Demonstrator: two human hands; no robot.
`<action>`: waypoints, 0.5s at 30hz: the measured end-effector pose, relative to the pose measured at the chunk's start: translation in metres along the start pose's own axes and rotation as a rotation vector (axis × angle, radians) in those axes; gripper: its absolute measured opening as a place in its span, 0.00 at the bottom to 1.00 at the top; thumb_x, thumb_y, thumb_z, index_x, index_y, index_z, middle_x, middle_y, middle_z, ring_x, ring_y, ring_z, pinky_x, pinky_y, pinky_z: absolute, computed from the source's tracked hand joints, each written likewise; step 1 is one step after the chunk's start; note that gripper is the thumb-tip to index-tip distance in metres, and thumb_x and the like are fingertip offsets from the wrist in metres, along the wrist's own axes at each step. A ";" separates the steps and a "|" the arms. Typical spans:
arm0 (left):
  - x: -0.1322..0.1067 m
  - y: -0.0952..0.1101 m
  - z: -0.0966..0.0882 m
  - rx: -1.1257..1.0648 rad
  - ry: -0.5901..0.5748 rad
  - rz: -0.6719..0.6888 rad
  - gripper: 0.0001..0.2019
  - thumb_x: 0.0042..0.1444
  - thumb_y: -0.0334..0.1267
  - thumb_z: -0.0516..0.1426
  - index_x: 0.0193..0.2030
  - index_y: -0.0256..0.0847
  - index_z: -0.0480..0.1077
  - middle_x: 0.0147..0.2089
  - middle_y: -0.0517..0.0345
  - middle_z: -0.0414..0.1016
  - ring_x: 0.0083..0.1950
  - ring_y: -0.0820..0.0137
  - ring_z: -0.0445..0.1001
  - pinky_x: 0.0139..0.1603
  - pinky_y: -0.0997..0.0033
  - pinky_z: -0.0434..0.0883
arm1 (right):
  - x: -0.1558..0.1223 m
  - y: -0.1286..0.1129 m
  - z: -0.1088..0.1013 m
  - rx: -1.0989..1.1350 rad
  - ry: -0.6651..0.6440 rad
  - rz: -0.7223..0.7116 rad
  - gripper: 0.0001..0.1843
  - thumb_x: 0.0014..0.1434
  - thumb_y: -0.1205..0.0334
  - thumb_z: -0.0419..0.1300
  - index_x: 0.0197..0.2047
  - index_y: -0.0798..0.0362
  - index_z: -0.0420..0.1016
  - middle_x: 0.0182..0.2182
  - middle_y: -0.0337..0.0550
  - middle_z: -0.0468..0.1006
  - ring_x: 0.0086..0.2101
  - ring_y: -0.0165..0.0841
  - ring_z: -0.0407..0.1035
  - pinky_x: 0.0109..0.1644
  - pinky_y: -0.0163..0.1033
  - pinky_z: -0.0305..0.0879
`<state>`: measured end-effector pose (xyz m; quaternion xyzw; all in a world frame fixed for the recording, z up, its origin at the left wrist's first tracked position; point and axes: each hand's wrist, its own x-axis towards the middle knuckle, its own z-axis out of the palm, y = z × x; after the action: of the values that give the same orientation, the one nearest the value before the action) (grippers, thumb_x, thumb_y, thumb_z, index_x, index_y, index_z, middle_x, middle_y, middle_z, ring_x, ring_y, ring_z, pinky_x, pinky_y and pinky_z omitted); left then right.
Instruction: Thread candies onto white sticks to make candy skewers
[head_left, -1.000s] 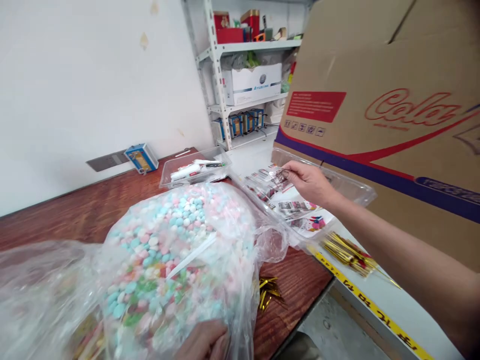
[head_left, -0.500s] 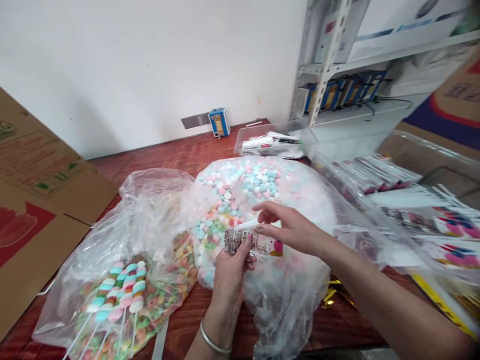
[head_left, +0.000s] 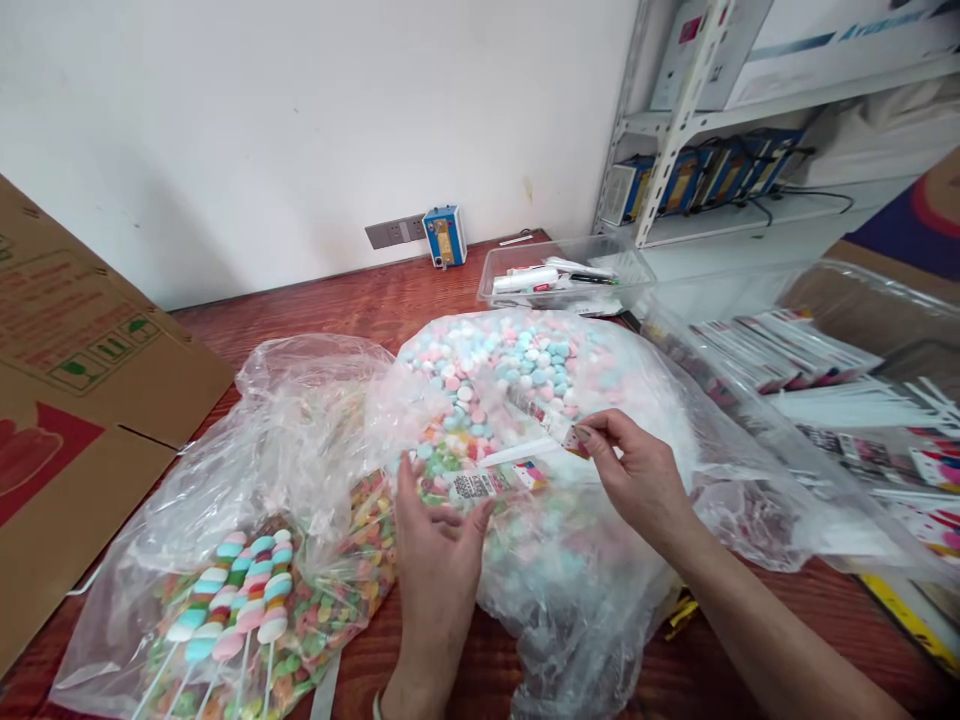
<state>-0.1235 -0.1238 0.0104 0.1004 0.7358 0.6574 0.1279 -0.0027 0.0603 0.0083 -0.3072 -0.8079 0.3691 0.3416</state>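
My right hand pinches the corner of a small clear printed packet over the big bag of candies. My left hand is open, thumb and fingers apart, at the bag's near left side. Just beyond its fingertips, a second printed packet and a white stick lie on the bag. Pink, blue and white round candies fill this clear plastic bag. At left, several striped candy skewers on white sticks rest on another bag holding colourful gummy rings.
A cardboard box stands at the left. Behind the candy bag is a clear tray with markers. To the right, a clear bin holds printed packets and white sticks. Metal shelving rises at the back right.
My left hand has let go of the printed packets and spread open. One packet lies on the bag with the white stick; my right hand has moved right and grips the other.
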 end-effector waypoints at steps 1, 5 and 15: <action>-0.007 0.004 -0.005 0.012 0.029 0.061 0.44 0.38 0.38 0.72 0.64 0.51 0.62 0.58 0.50 0.70 0.31 0.75 0.70 0.28 0.77 0.66 | 0.000 -0.004 -0.004 0.012 -0.011 -0.024 0.07 0.65 0.59 0.54 0.36 0.50 0.70 0.30 0.38 0.76 0.32 0.33 0.72 0.37 0.36 0.64; -0.036 0.009 -0.006 -0.237 -0.558 -0.272 0.25 0.44 0.44 0.70 0.50 0.40 0.76 0.47 0.47 0.76 0.35 0.70 0.73 0.32 0.75 0.67 | -0.007 -0.034 -0.017 0.106 -0.199 -0.139 0.07 0.67 0.60 0.52 0.38 0.50 0.68 0.40 0.41 0.78 0.37 0.32 0.73 0.41 0.36 0.66; -0.066 0.003 0.033 -0.961 -0.649 -0.505 0.13 0.51 0.42 0.66 0.43 0.42 0.79 0.51 0.51 0.78 0.54 0.64 0.73 0.55 0.66 0.70 | -0.063 -0.063 -0.052 0.284 -0.487 -0.051 0.09 0.67 0.59 0.54 0.35 0.50 0.71 0.29 0.37 0.73 0.31 0.29 0.68 0.35 0.33 0.65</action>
<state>-0.0507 -0.1136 0.0134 0.0492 0.2833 0.8000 0.5265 0.0585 -0.0007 0.0643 -0.1383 -0.8138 0.5329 0.1863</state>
